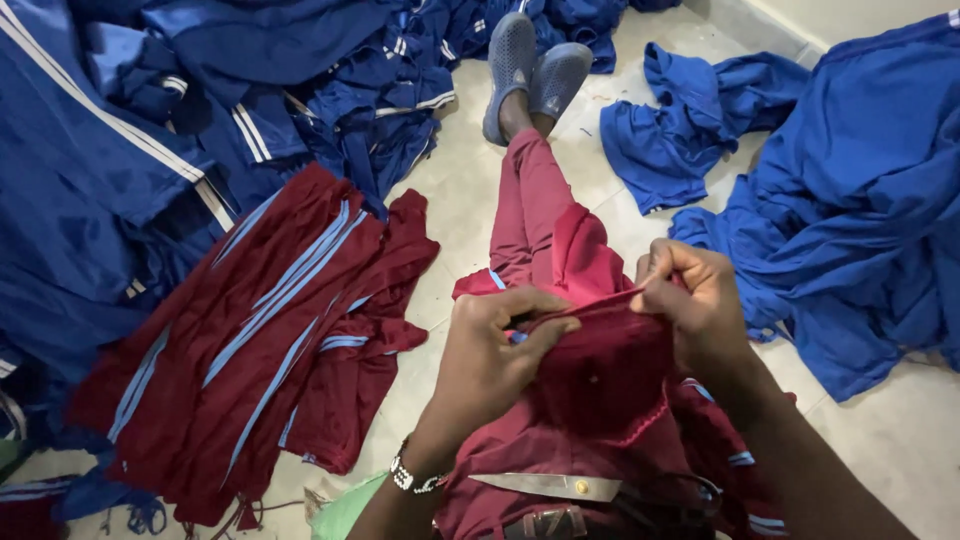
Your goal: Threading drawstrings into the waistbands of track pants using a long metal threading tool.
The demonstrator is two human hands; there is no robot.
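Both my hands hold a maroon garment (610, 370) stretched taut over my lap. My left hand (495, 350) pinches its upper edge from the left, and a beaded band sits on that wrist. My right hand (695, 305) grips the same edge from the right, fingers curled over the cloth. A pair of scissors (560, 487) lies on the maroon fabric in my lap, just below my hands. My legs in maroon trousers stretch forward, ending in grey perforated clogs (530, 65).
A stack of maroon garments with light blue stripes (260, 330) lies on the floor to my left. Blue garments with white stripes (150, 130) are heaped at left and top. More blue cloth (850, 210) is piled at right on the pale tiled floor (900, 450).
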